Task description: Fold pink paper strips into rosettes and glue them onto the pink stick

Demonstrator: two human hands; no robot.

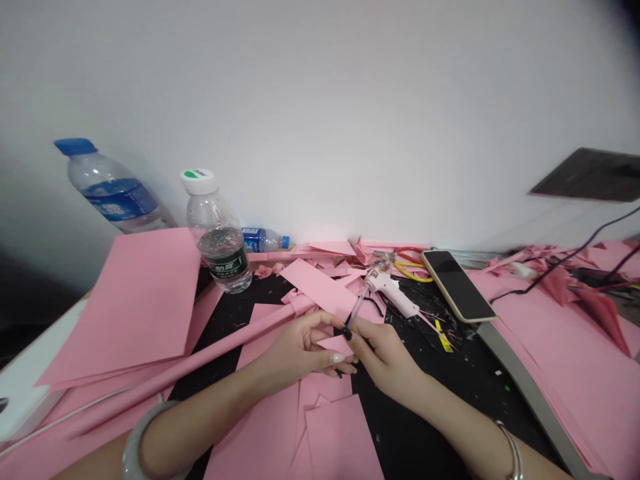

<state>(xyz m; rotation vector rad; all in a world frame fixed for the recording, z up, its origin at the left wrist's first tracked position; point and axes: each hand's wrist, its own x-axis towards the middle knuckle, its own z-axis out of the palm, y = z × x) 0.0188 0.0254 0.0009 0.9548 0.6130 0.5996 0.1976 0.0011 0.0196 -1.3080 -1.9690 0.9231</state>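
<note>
Fingers (327, 319) of the left hand (300, 350): closed in a pinch on a small pink paper piece (336, 345), held low over the black surface (415, 427), near centre.

Fingers of the right hand (385, 357): gripping a thin clear stick (356, 312) (glue stick or pen barrel, cannot tell), lower end at the piece's far edge, upper end tilted far and right.

Handling note, as a judgement: the piece is small and limp, so a pinch close to the worked edge with the stick laid flat along it should give a clean line. A loose hold would likely let the paper skew.

Materials nearby:
- Rolled pink paper tube (200, 363), long and narrow, running from near left to just beside the left hand.
- Stack of pink sheets (130, 300), matte, flat, at left.
- Glue gun (390, 293), white plastic, just beyond the hands.
- Phone (457, 283), glossy dark slab, right of the gun.
- Scissors (410, 263), red and yellow handles, far centre.
- Clear plastic bottle (220, 247), white cap, upright, far left.
- Pale bangle (135, 447) on the left wrist.
- Thin metal bangle (513, 453) on the right wrist.
</note>
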